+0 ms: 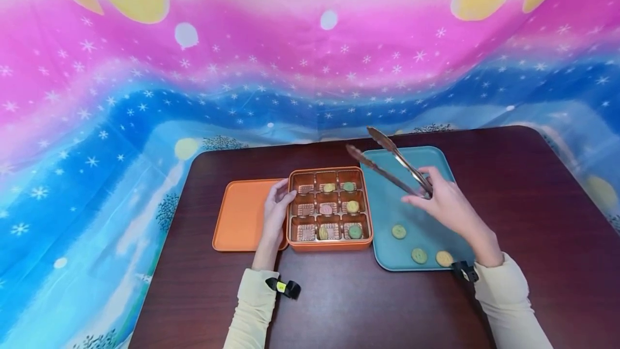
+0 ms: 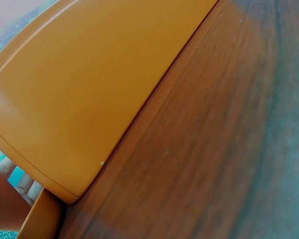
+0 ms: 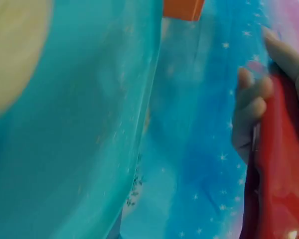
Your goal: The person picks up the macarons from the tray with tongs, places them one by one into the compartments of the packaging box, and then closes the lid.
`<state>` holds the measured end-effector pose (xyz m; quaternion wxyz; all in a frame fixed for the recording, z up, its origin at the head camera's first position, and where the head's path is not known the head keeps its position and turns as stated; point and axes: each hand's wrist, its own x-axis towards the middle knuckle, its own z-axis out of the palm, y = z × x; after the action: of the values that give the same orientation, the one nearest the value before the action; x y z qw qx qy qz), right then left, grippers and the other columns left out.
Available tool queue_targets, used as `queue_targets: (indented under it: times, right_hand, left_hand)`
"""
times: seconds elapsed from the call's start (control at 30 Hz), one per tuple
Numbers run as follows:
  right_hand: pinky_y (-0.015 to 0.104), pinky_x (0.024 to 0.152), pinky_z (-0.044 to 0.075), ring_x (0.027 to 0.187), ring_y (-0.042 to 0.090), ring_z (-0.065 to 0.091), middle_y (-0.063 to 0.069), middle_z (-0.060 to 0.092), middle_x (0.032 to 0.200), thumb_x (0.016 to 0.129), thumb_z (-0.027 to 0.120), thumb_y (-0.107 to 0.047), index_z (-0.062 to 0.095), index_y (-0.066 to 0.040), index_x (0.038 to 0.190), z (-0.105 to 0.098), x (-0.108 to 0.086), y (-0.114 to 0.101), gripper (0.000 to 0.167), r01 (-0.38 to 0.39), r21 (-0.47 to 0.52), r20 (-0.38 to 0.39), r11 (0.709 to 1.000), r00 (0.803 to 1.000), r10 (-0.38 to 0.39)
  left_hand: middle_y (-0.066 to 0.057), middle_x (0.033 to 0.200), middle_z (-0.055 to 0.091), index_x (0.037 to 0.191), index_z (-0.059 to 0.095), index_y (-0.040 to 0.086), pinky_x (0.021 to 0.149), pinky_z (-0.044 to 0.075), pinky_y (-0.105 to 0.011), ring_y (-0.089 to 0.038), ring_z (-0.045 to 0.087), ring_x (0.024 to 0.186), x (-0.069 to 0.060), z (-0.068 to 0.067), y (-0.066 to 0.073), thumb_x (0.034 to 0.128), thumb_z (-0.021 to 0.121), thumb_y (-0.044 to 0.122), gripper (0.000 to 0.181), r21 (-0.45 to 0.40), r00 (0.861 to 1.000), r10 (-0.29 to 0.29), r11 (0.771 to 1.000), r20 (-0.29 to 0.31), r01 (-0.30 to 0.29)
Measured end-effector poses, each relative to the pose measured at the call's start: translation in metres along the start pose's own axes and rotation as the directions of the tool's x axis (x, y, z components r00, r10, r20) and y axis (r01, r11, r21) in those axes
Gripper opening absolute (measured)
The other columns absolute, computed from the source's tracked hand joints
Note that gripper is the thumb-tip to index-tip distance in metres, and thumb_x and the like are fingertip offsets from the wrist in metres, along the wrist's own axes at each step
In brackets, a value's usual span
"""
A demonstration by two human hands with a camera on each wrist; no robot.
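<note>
An orange box [image 1: 331, 248] with a compartmented insert holds several yellow, green and pink cookies. My left hand [image 1: 277, 211] grips its left side, thumb at the rim. In the left wrist view the box wall [image 2: 89, 99] fills much of the frame, and the fingers [image 2: 25, 184] show only at the lower left. Above the teal tray [image 1: 382, 252], my right hand [image 1: 448, 201] holds metal tongs [image 1: 404, 163]. Their tips are spread apart with nothing between them. Red tong handles [image 3: 281, 164] show in the right wrist view. A green cookie [image 1: 399, 231] lies on the tray below.
Two more cookies, one green [image 1: 418, 256] and one yellow [image 1: 443, 258], lie near the tray's front edge. An orange lid [image 1: 244, 217] lies left of the box, beside my left hand. All stands on a dark wood table [image 1: 358, 306]; a patterned cloth [image 1: 310, 69] hangs behind.
</note>
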<state>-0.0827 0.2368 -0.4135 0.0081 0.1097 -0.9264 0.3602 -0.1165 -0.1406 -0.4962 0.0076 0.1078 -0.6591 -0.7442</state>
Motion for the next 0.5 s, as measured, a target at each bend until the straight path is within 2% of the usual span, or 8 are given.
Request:
queue_targets:
  times: [0.13,0.23,0.3,0.37,0.5]
  right_hand:
    - [0.036,0.063,0.050,0.077,0.022,0.061,0.016,0.061,0.111,0.088,0.084,-0.018,0.022,0.002,0.159,-0.010,-0.005,0.007,0.097,-0.107,0.015,0.117,0.994,0.988,0.105]
    - [0.038,0.066,0.051,0.081,0.024,0.062,0.019,0.056,0.119,0.085,0.086,-0.013,0.016,0.000,0.162,-0.018,-0.008,0.012,0.104,-0.122,0.039,0.140,0.992,0.983,0.116]
    - [0.036,0.065,0.051,0.080,0.023,0.062,0.018,0.058,0.117,0.085,0.085,-0.010,0.021,0.000,0.160,-0.022,-0.011,0.013,0.100,-0.089,0.040,0.106,0.995,0.991,0.084]
    - [0.033,0.061,0.050,0.078,0.023,0.063,0.017,0.061,0.112,0.087,0.084,-0.010,0.030,0.000,0.156,-0.025,-0.013,0.014,0.089,-0.044,0.019,0.037,0.999,0.998,0.043]
    - [0.027,0.059,0.056,0.072,0.025,0.072,0.020,0.066,0.107,0.096,0.075,-0.010,0.032,0.003,0.150,-0.029,-0.016,0.015,0.070,0.017,0.039,-0.079,0.999,0.997,-0.014]
  left_hand:
    - [-0.019,0.143,0.055,0.146,0.054,0.003,0.104,0.046,-0.042,-0.030,0.052,0.131,-0.003,0.001,0.005,0.1004,0.067,0.011,0.048,0.009,1.000,-0.007,1.000,0.014,0.007]
    - [-0.019,0.145,0.054,0.147,0.053,0.003,0.108,0.041,-0.045,-0.031,0.050,0.133,-0.004,0.001,0.007,0.1009,0.066,0.012,0.049,0.025,1.000,-0.010,1.000,0.011,0.010]
    - [-0.020,0.145,0.053,0.147,0.053,0.002,0.110,0.039,-0.048,-0.032,0.049,0.134,-0.004,0.002,0.007,0.1012,0.065,0.012,0.048,0.033,1.000,-0.007,0.999,0.010,0.006]
    - [-0.018,0.144,0.055,0.146,0.054,0.004,0.108,0.040,-0.045,-0.030,0.050,0.132,-0.001,0.001,0.002,0.1005,0.067,0.013,0.048,0.034,1.000,0.001,0.999,0.001,-0.001]
    - [-0.016,0.143,0.055,0.145,0.055,0.005,0.102,0.046,-0.038,-0.028,0.052,0.129,-0.001,0.001,0.003,0.0999,0.067,0.013,0.047,0.011,1.000,-0.004,1.000,-0.001,0.004]
